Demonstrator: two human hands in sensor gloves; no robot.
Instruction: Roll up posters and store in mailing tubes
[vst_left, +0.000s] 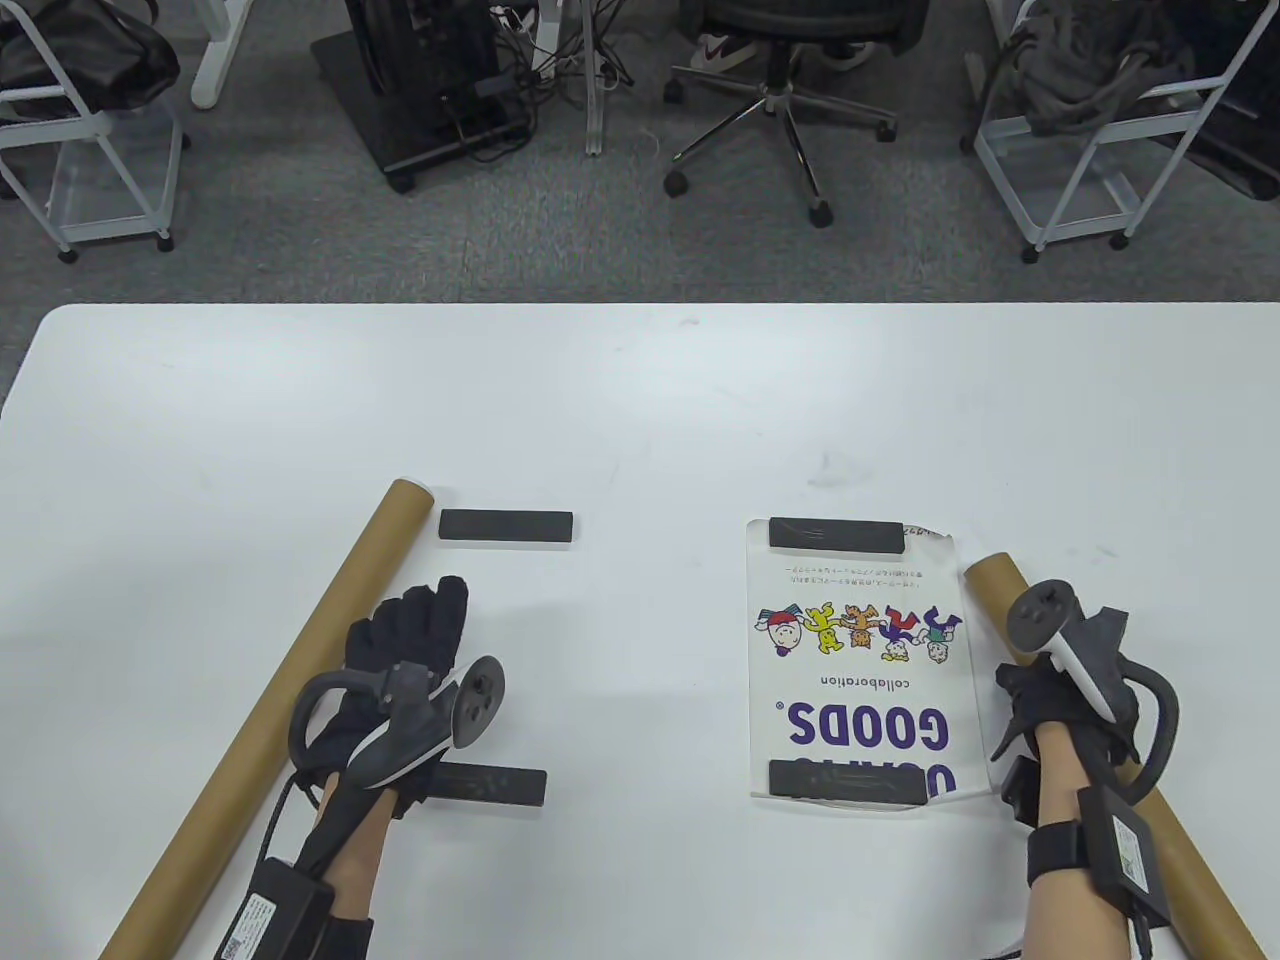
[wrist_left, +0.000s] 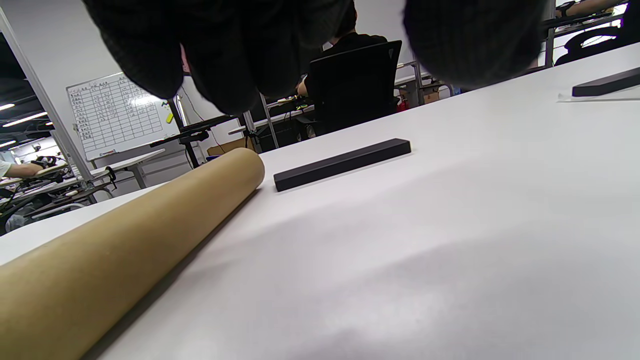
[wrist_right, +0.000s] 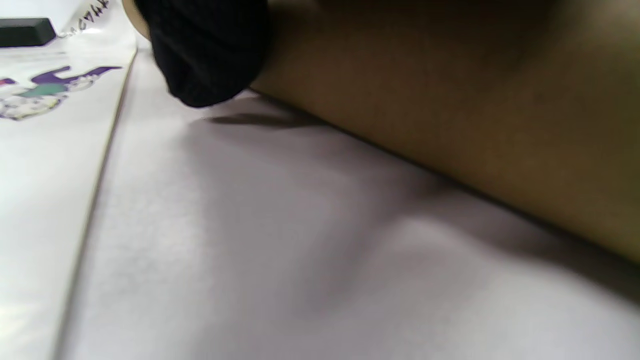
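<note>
A flat white poster (vst_left: 860, 660) with cartoon figures and "GOODS." lies right of centre, also seen as the poster (wrist_right: 45, 125) in the right wrist view. Black bar weights (vst_left: 836, 533) (vst_left: 848, 782) hold down its far and near ends. One brown mailing tube (vst_left: 290, 680) lies slanted on the left, shown as the tube (wrist_left: 125, 240) in the left wrist view. My left hand (vst_left: 420, 625) lies flat beside it, fingers (wrist_left: 230, 50) straight, holding nothing. My right hand (vst_left: 1050, 700) grips a second tube (vst_left: 1000, 585) right of the poster, with a fingertip (wrist_right: 210, 55) against the tube's side (wrist_right: 450, 100).
Two more black bars (vst_left: 506, 526) (vst_left: 480, 785) lie on the white table (vst_left: 640, 400) near my left hand; the far one shows as a bar (wrist_left: 342, 162) in the left wrist view. Beyond the table's far edge stand an office chair (vst_left: 790, 100) and white carts (vst_left: 1080, 150).
</note>
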